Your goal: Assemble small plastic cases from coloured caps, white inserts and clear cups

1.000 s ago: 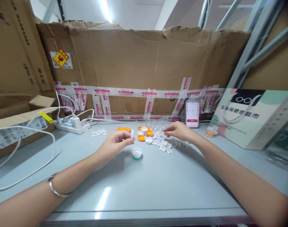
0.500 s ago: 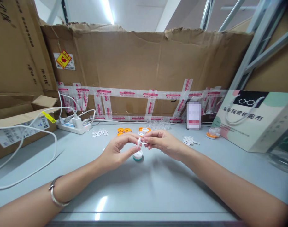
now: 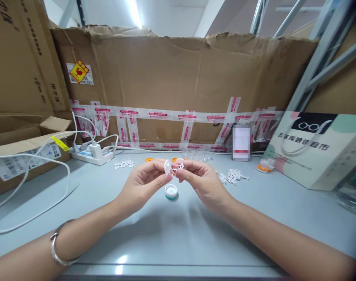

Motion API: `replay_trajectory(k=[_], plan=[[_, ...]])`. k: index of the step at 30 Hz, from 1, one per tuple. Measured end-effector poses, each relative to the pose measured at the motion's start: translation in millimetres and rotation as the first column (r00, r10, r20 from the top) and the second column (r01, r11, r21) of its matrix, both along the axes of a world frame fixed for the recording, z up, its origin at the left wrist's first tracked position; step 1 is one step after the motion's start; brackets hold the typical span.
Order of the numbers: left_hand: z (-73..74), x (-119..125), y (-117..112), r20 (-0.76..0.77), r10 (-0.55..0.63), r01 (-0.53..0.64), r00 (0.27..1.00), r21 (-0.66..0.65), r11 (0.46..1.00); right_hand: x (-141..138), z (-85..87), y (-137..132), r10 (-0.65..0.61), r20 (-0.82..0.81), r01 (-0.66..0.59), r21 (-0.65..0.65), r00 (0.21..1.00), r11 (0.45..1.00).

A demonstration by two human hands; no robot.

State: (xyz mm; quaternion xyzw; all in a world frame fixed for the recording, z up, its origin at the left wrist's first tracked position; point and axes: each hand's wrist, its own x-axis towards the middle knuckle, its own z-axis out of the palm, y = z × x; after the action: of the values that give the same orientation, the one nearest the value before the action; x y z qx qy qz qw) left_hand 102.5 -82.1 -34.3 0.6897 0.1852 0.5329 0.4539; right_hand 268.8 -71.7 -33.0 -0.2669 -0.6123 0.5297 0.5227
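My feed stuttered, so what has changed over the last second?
The right hand moved leftward from the loose white pieces and now holds a small white piece beside the white disc in the left hand. That disc has turned, showing more of its face. The left hand kept its hold; the white-and-teal cap stayed on the table.

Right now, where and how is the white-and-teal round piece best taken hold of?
Probably pinch the white-and-teal round piece across its outer wall, from the near side: it sits flat, rim up, near wall fully visible, while the left hand and right hand, holding small white parts, show above it.
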Motion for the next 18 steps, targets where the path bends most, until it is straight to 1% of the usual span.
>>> replay_trajectory(k=[5,9,11,14,16,18], plan=[[-0.5,-1.0,-3.0,0.002,0.005,-0.005,1.000,0.027,1.000,-4.0,-0.4,-9.7,-0.051,-0.004,0.051,0.088,0.999,0.995],[-0.5,-1.5,-3.8,-0.029,0.037,-0.035,0.999,0.061,0.997,-3.5,-1.8,-8.3,-0.037,-0.011,0.038,0.110,0.999,0.993],[1.0,-2.6,-3.0,-0.039,0.106,-0.101,0.994,0.115,0.988,-1.7,-1.1,-5.3,-0.031,-0.010,0.032,0.081,0.999,0.996],[2.8,-5.8,0.2,-0.052,0.262,-0.247,0.964,0.208,0.947,1.6,2.0,-2.6,-0.055,0.022,0.054,0.027,0.998,0.998],[2.2,-7.8,2.6,-0.108,0.346,-0.307,0.932,0.274,0.911,3.1,4.2,-3.1,-0.044,0.072,0.042,0.029,0.996,0.999],[0.4,-8.6,4.3,-0.200,0.415,-0.329,0.887,0.355,0.875,3.6,5.7,-4.6,-0.021,0.119,0.014,0.064,0.993,0.998]])
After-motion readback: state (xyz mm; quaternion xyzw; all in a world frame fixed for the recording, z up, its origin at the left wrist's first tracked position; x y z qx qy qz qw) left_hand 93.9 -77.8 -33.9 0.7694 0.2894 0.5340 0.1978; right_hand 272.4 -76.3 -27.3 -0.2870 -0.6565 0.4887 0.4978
